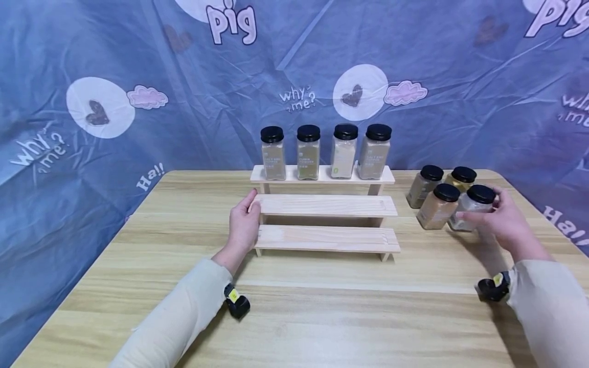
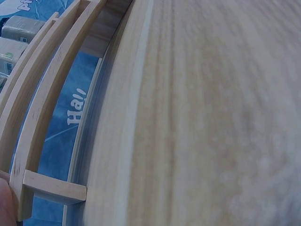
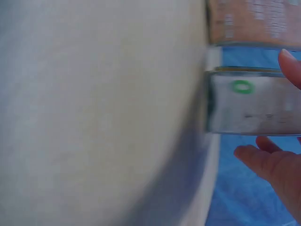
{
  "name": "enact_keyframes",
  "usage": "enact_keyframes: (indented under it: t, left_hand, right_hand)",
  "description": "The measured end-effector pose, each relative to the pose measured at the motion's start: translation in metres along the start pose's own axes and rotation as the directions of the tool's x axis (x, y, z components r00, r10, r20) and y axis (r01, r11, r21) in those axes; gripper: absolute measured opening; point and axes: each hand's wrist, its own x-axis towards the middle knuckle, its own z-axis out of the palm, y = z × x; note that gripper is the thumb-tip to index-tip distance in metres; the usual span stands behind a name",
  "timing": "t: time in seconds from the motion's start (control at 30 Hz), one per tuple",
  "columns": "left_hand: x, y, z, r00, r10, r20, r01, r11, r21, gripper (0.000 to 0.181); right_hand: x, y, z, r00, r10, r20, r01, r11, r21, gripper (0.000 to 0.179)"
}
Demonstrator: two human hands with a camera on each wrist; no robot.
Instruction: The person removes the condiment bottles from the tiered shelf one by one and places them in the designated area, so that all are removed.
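A three-tier wooden rack (image 1: 326, 205) stands on the table. My left hand (image 1: 245, 220) grips its left end at the middle shelf; in the left wrist view a fingertip (image 2: 5, 205) lies against the wood. On the top shelf stand several black-lidded spice jars (image 1: 308, 153). At the right, my right hand (image 1: 508, 222) is around a jar of whitish powder (image 1: 469, 207) standing on the table. In the right wrist view its thumb overlaps the jar (image 3: 254, 103), while the fingers (image 3: 263, 162) show a gap from the jar's other side.
Beside that jar stand an orange-brown jar (image 1: 438, 207), a grey-brown jar (image 1: 424, 188) and a yellowish jar (image 1: 460, 179). The two lower shelves are bare wood. A blue printed cloth (image 1: 207, 102) hangs behind the wooden table (image 1: 322, 322).
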Motion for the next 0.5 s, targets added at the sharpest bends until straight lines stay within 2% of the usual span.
enact_keyframes:
  t: [0.07,0.13,0.2,0.3,0.37,0.43,0.5]
  left_hand:
    - [0.004,-0.006,0.000,1.000,0.000,0.004,0.000,1.000,-0.009,0.044]
    - [0.007,-0.011,0.000,1.000,0.003,0.003,-0.003,1.000,-0.009,0.044]
    - [0.008,-0.013,0.000,1.000,0.008,0.000,-0.008,1.000,-0.004,0.044]
    - [0.008,-0.013,0.000,1.000,0.014,-0.014,-0.014,1.000,0.011,0.044]
    - [0.008,-0.013,0.000,0.999,0.025,-0.023,-0.024,1.000,0.018,0.044]
    - [0.008,-0.013,0.000,0.999,0.030,-0.029,-0.030,0.999,0.018,0.044]
    - [0.008,-0.013,0.001,0.999,0.031,-0.032,-0.031,0.999,0.016,0.044]
  right_hand:
    - [0.001,-0.003,-0.006,0.998,0.040,-0.045,-0.038,0.999,0.030,0.082]
    - [0.003,-0.009,-0.012,0.992,0.064,-0.105,-0.058,0.997,0.056,0.089]
    - [0.003,-0.020,-0.015,0.982,0.078,-0.175,-0.071,0.996,0.049,0.089]
    - [0.001,-0.044,-0.014,0.968,0.077,-0.240,-0.041,0.987,0.154,0.085]
    - [-0.002,-0.060,-0.011,0.965,0.064,-0.253,0.008,0.962,0.273,0.082]
    - [-0.004,-0.074,-0.005,0.967,0.036,-0.252,0.068,0.917,0.394,0.076]
    - [-0.006,-0.085,0.003,0.970,0.001,-0.243,0.116,0.876,0.469,0.070]
